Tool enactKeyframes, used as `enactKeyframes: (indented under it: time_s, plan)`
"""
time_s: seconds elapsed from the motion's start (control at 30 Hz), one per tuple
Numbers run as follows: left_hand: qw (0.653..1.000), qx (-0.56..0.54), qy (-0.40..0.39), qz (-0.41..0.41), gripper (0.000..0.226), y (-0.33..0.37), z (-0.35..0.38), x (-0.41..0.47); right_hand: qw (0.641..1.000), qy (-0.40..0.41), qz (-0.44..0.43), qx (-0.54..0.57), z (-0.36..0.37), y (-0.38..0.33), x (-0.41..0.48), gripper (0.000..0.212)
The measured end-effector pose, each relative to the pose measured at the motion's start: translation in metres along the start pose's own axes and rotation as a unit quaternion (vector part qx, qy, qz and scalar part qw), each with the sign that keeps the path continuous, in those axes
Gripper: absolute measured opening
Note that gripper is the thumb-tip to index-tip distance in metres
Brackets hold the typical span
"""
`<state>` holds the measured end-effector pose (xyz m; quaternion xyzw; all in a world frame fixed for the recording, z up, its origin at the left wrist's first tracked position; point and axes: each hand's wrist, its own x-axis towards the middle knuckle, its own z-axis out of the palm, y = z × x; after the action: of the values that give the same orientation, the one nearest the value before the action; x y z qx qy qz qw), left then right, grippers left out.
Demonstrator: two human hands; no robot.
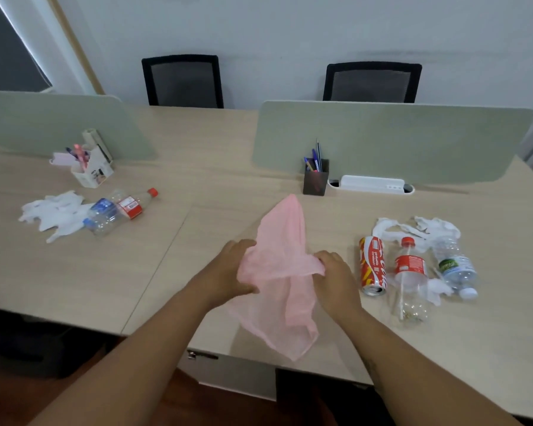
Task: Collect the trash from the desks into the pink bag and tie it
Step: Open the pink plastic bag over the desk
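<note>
Squarely at centre frame, the pink bag lay limp on the right-hand desk, its far end pointing toward the top of the picture and its near end draped to the desk's front edge. My left hand gripped a bunch of the film on the bag's left side, fingers curled into it. My right hand pinched the film on the bag's right side, with a band of it stretched between the two hands.

Right of centre, trash sat in a cluster:
- red can on its side, just beside my right hand
- red-capped bottle lying next to the can
- clear water bottle, white cap toward the lower edge
- crumpled white tissue behind and under them

Left of frame, on the other desk: white crumpled paper, a blue-labelled bottle and a red-labelled bottle, all touching.

Above centre, a dark pen cup stood against the green divider. A white organiser stood at upper left. Two black chairs stood along the top.
</note>
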<state>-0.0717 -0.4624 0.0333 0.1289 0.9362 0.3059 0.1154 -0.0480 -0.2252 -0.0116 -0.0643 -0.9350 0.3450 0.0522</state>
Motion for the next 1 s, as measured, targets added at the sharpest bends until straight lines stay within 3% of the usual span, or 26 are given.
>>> enactKeyframes:
  time_s: [0.13, 0.27, 0.43, 0.57, 0.67, 0.77, 0.87, 0.93, 1.0]
  plan:
    - [0.989, 0.068, 0.132, -0.022, 0.037, 0.013, -0.004, 0.0, 0.997, 0.039, 0.023, 0.067, -0.017, 0.006, 0.008, 0.038]
    - [0.962, 0.155, 0.224, -0.009, 0.009, 0.032, -0.005, 0.001, 0.99, 0.077, -0.057, 0.102, -0.027, -0.002, -0.009, 0.057]
    - [0.955, 0.201, 0.215, 0.036, 0.01, 0.045, -0.007, 0.0, 0.982, 0.138, -0.117, -0.049, -0.01, -0.024, -0.021, 0.077]
    - [0.951, 0.205, 0.23, 0.017, 0.01, 0.024, -0.025, 0.006, 0.986, 0.149, 0.075, -0.028, -0.011, -0.031, 0.013, 0.033]
    - [0.939, 0.234, 0.251, 0.002, 0.026, -0.004, -0.042, 0.012, 0.987, 0.117, 0.065, -0.084, -0.013, -0.032, 0.025, 0.018]
    - [0.882, 0.384, 0.235, 0.137, 0.062, -0.018, -0.036, 0.019, 0.994, 0.083, 0.039, -0.051, -0.002, -0.058, 0.028, 0.01]
    - [0.871, 0.374, 0.229, 0.221, 0.031, -0.017, -0.033, 0.036, 0.994, 0.103, 0.019, -0.035, 0.015, -0.087, 0.037, 0.012]
    - [0.891, 0.331, 0.239, 0.2, 0.023, -0.021, -0.046, 0.048, 0.988, 0.123, 0.003, -0.089, 0.017, -0.092, 0.037, 0.023]
    - [0.928, 0.255, 0.242, 0.124, 0.018, -0.037, -0.069, 0.054, 0.977, 0.139, 0.02, -0.158, 0.011, -0.085, 0.034, 0.023]
